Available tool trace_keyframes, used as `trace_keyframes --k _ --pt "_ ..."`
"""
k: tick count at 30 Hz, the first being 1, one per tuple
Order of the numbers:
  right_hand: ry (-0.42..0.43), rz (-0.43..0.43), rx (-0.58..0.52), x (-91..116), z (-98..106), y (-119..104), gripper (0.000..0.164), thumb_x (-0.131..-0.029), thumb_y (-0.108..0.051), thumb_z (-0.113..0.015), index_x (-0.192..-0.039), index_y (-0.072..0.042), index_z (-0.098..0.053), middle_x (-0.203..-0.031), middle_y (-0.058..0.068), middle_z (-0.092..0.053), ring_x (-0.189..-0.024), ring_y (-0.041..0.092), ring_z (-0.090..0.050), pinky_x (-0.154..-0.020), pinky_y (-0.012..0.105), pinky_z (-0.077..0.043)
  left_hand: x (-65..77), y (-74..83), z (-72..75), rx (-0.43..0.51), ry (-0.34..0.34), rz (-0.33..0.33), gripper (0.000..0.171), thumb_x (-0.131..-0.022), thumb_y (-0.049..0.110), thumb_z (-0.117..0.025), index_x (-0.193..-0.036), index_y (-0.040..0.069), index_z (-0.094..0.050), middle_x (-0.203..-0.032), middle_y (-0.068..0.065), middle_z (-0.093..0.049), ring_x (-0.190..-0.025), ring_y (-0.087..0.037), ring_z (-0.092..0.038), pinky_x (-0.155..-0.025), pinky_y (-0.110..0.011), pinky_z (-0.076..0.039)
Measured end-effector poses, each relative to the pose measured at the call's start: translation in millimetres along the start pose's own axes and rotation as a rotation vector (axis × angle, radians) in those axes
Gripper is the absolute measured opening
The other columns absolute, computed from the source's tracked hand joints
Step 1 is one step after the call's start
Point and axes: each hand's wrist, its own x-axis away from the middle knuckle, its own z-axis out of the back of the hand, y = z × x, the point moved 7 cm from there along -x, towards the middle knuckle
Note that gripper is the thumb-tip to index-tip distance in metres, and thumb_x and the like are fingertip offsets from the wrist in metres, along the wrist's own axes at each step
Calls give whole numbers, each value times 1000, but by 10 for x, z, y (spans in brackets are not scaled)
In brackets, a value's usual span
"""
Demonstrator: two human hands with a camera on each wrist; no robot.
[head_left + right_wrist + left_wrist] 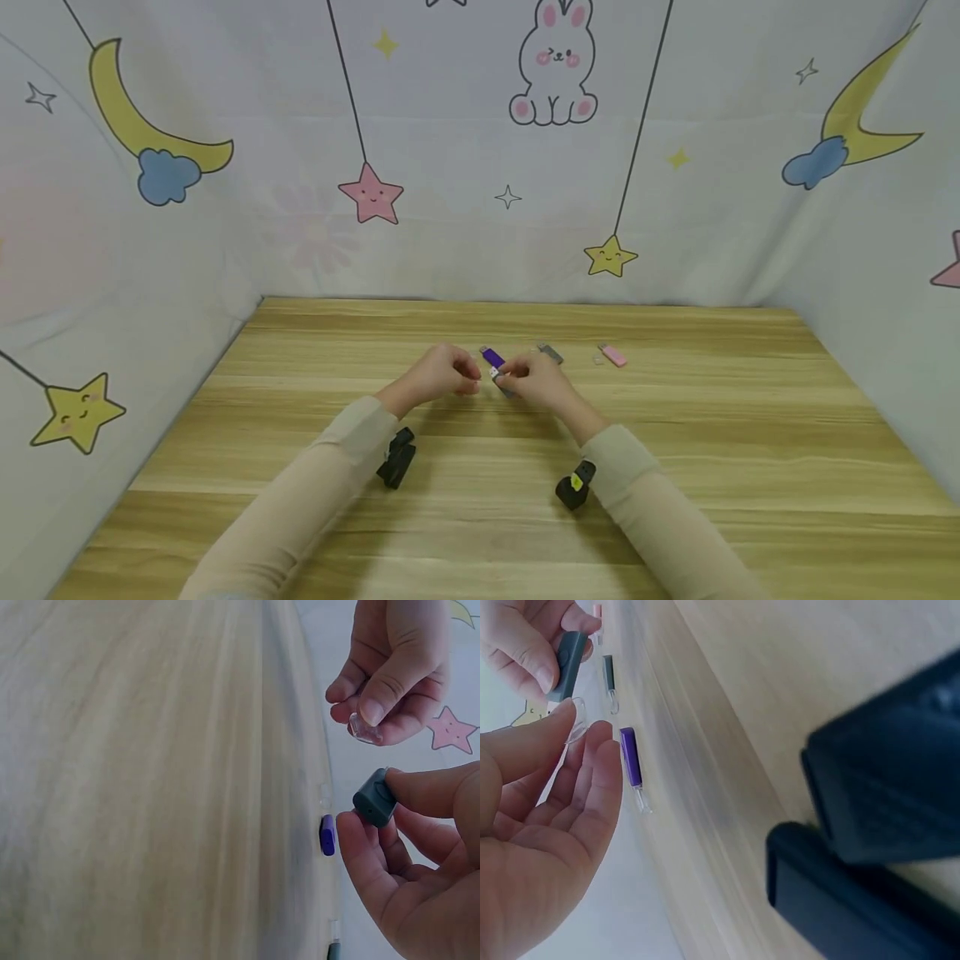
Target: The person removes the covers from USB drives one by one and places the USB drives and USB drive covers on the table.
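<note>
My left hand [441, 372] pinches a small clear plastic cap [577, 721] between thumb and fingers. To its right, my right hand [542, 383] grips a dark grey-green USB stick [375, 798] by its body. The stick's metal plug points toward the left hand in the head view. Cap and stick are held close together but apart. Behind the hands on the table lies a purple USB stick [492, 357], with a clear cap [643, 799] at its plug end.
A grey USB stick [551, 353] and a pink USB stick [613, 355] lie to the right of the purple one on the wood-grain table [480, 533]. A clear cap [597, 360] sits beside the pink stick. A patterned white cloth [465, 250] hangs behind.
</note>
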Motion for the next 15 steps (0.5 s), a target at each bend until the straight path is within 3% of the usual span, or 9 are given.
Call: trace_keyframes --k 7,15 --pt "-3 15 66 -49 -44 38 19 -89 -17 -69 -104 -4 -71 -83 3 -59 -72 15 -50 -60 24 -41 -44 -53 -16 -83 -2 4 8 -83 4 -73 -89 -1 -69 -83 -4 -66 -73 -13 -55 -67 -24 -47" --pt "-13 13 87 -73 -76 58 15 -88 -15 -71 -98 -5 -73 -89 3 -65 -77 15 -51 -63 24 -42 -62 -52 -55 -141 -20 -18 8 -81 3 -74 -87 -1 -70 -82 -4 -67 -73 -13 -54 -65 -22 -45"
